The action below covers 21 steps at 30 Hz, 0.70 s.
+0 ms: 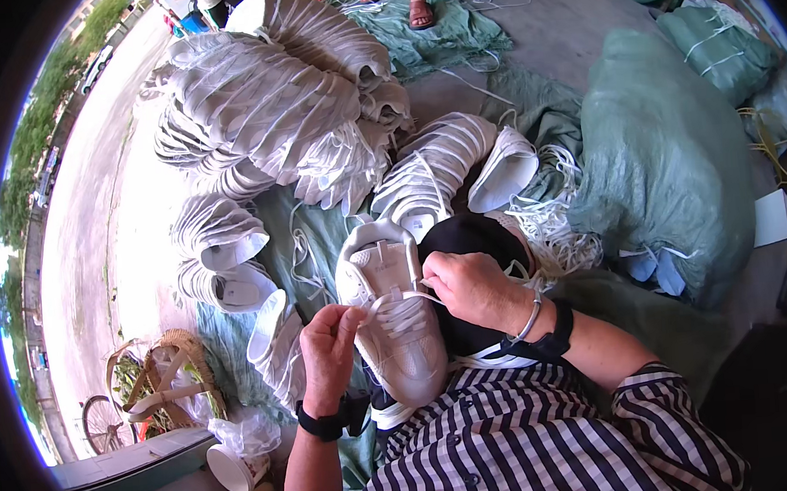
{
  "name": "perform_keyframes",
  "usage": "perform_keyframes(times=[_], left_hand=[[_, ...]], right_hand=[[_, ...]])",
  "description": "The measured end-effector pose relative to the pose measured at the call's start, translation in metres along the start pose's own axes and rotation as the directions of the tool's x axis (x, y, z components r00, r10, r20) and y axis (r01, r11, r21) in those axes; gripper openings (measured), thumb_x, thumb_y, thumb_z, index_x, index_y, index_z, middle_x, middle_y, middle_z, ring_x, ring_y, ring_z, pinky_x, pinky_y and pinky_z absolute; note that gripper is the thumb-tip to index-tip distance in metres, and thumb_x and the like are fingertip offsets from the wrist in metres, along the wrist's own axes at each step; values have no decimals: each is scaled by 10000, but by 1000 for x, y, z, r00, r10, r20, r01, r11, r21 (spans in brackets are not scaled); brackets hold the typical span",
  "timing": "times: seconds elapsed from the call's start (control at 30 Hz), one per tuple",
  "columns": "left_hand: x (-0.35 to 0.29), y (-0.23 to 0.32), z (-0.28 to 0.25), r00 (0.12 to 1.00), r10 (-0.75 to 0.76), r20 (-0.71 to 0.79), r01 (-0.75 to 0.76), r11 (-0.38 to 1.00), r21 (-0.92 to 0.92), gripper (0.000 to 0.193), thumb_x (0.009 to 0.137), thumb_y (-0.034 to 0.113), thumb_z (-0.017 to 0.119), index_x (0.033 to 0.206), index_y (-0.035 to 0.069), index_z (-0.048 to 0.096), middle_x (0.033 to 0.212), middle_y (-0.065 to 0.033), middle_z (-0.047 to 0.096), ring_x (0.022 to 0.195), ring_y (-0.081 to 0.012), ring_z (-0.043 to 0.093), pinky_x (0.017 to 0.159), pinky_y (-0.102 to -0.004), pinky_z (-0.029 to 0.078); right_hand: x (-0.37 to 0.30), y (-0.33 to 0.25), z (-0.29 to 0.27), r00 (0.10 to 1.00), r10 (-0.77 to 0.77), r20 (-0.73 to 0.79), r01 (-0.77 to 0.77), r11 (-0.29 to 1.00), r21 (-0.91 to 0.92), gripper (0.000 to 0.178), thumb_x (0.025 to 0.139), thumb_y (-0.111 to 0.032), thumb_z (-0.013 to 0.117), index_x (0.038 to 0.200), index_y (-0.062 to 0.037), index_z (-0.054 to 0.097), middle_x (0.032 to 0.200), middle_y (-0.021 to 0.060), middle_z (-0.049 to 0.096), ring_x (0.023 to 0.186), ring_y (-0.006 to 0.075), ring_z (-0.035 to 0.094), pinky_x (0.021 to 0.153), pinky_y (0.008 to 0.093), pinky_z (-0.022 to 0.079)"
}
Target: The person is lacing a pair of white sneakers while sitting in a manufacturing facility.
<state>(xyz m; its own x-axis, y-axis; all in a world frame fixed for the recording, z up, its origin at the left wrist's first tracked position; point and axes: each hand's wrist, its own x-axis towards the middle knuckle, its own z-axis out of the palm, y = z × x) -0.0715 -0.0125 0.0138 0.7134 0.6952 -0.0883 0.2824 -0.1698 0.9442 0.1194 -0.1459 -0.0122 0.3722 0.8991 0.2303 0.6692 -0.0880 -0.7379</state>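
Observation:
A white sneaker [408, 363] rests on my lap, its toe toward me and its opening away from me. White shoelace [405, 319] crosses its front in several rows. My left hand [330, 348] is closed in a pinch on one end of the lace at the shoe's left side. On the other side, my right hand [471, 287] is also closed, with fingertips pinching the lace beside the tongue [386, 262]. Both hands are just above the shoe. A bundle of loose white laces [567, 224] lies past my right hand.
Large stacks of white shoe uppers [260, 100] pile up ahead and left, with smaller stacks [217, 230] nearer. A bulky green sack [666, 163] stands at right. A woven basket [178, 365] and a white paper cup [236, 466] are at lower left. Another person's sandaled foot [421, 11] shows at the top.

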Motion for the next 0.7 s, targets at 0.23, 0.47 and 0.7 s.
perform_keyframes(times=[0.23,0.47,0.7], left_hand=[[4,-6,3,995,-99,25,100,993,-59,239,914,194,573,809,-18,600,646,41,504,598,-29,424,538,-196,356],[6,-3,6,980,-191,56,197,968,-153,169,884,149,581,794,6,591,669,11,538,597,-55,448,555,-216,376],[22,24,15,916,388,101,-324,569,755,102,767,126,636,721,69,565,692,-80,540,665,-248,537,576,-359,460]], right_hand=[[3,-6,4,998,-9,57,15,995,-99,56,842,-92,567,845,-45,538,706,137,619,654,327,623,560,398,490],[6,-3,-12,983,32,183,-47,996,78,80,839,-72,550,912,-47,572,744,147,633,708,332,632,612,407,493],[9,-1,-19,978,-111,179,119,992,-37,107,780,-41,570,886,-51,583,828,125,619,725,311,614,632,365,503]])
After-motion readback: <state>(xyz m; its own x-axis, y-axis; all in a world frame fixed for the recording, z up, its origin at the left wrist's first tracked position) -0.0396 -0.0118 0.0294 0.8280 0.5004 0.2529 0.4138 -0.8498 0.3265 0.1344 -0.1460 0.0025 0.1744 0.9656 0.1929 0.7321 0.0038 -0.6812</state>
